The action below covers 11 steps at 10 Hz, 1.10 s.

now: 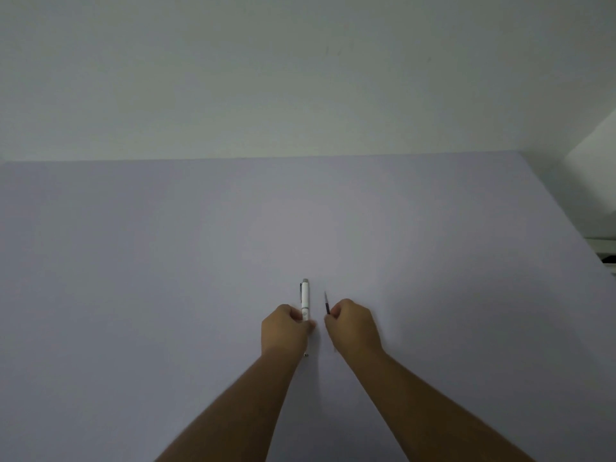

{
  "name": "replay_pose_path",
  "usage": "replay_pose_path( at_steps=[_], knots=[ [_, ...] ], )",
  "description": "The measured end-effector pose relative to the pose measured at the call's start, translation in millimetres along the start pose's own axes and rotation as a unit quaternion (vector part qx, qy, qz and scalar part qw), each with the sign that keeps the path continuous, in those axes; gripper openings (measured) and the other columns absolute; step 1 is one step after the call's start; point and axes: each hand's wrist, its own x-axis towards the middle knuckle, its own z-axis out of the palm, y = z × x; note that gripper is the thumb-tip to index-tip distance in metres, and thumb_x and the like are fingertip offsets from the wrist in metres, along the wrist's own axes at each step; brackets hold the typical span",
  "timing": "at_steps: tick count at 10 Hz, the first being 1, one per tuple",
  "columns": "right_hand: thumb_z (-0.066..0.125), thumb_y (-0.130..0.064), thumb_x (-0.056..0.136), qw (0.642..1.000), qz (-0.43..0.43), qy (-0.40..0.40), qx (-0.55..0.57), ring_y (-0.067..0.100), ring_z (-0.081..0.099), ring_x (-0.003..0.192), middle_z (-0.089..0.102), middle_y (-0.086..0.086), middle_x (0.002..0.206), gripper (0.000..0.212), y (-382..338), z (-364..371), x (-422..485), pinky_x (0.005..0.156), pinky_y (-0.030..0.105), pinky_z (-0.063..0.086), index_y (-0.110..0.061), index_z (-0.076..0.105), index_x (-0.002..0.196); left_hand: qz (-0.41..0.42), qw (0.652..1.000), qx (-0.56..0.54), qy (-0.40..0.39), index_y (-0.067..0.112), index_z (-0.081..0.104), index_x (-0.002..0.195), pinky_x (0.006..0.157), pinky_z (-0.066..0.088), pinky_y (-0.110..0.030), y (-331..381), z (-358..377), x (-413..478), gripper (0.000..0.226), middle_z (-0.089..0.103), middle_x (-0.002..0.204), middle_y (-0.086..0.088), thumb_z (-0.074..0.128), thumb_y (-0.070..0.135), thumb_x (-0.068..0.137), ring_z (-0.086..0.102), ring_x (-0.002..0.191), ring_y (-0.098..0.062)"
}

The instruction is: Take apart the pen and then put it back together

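My left hand [286, 328] is closed around the lower end of a white pen barrel [305, 299], which points away from me, its grey cap end and clip on the far side. A small metal piece [306, 354] shows just below that hand. A short gap to the right, my right hand [352, 325] is closed on a thin dark refill [327, 303] whose pointed tip sticks up and away from the fist. Both hands hover low over a pale lilac table [166, 278]; the barrel and refill are apart.
A plain pale wall [300, 78] rises behind the table's far edge. The table's right edge runs diagonally at the right, with a white object [605, 253] beyond it.
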Motion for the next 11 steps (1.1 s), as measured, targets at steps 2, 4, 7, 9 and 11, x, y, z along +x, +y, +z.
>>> replay_pose_path(
  at_steps=[2,4,7,9,11],
  knots=[
    [0.057,-0.025,0.089,1.000,-0.003,0.001,0.015,0.023,0.066,0.084,0.071,0.008,0.094,0.018,0.0,2.6,-0.3,0.063,0.025,0.043,-0.010,0.064,0.094,-0.007,1.000,0.017,0.001,0.021,0.058,0.074,0.048,0.038,-0.018,-2.4,0.4,0.5,0.020,0.061,0.071,0.006,0.076,0.029,0.076,0.056,0.061,-0.006],
    [0.058,-0.027,0.088,1.000,-0.002,0.006,0.019,0.023,0.066,0.084,0.071,0.007,0.092,0.017,0.6,4.3,0.2,0.066,0.027,0.047,-0.011,0.064,0.092,-0.006,0.999,0.032,-0.002,0.021,0.056,0.072,0.048,0.037,-0.017,-2.1,1.9,1.5,0.024,0.059,0.067,0.005,0.075,0.034,0.077,0.055,0.059,-0.008],
    [0.061,-0.030,0.086,1.000,-0.002,0.005,0.025,0.022,0.066,0.080,0.071,0.005,0.088,0.018,1.7,6.5,0.0,0.071,0.033,0.054,-0.013,0.065,0.090,0.000,0.999,0.034,-0.003,0.017,0.058,0.077,0.048,0.036,-0.017,-2.7,0.8,1.4,0.022,0.058,0.067,0.005,0.074,0.034,0.078,0.053,0.059,-0.007],
    [0.061,-0.031,0.086,0.999,-0.002,0.005,0.032,0.020,0.065,0.076,0.072,0.005,0.087,0.020,3.1,5.6,-0.2,0.065,0.026,0.048,-0.012,0.067,0.089,0.000,0.999,0.036,-0.002,0.019,0.056,0.074,0.049,0.037,-0.019,-4.8,-3.2,1.5,0.026,0.058,0.067,0.004,0.075,0.037,0.076,0.053,0.059,-0.009],
    [0.058,-0.033,0.088,0.998,0.008,0.019,0.051,0.015,0.055,0.068,0.069,0.004,0.085,0.020,6.8,1.6,-2.8,0.061,0.024,0.041,-0.014,0.064,0.087,-0.003,0.999,0.035,-0.010,0.019,0.055,0.075,0.048,0.037,-0.020,-5.9,-6.2,-3.0,0.030,0.057,0.067,0.004,0.075,0.041,0.074,0.051,0.057,-0.008]
  ],
)
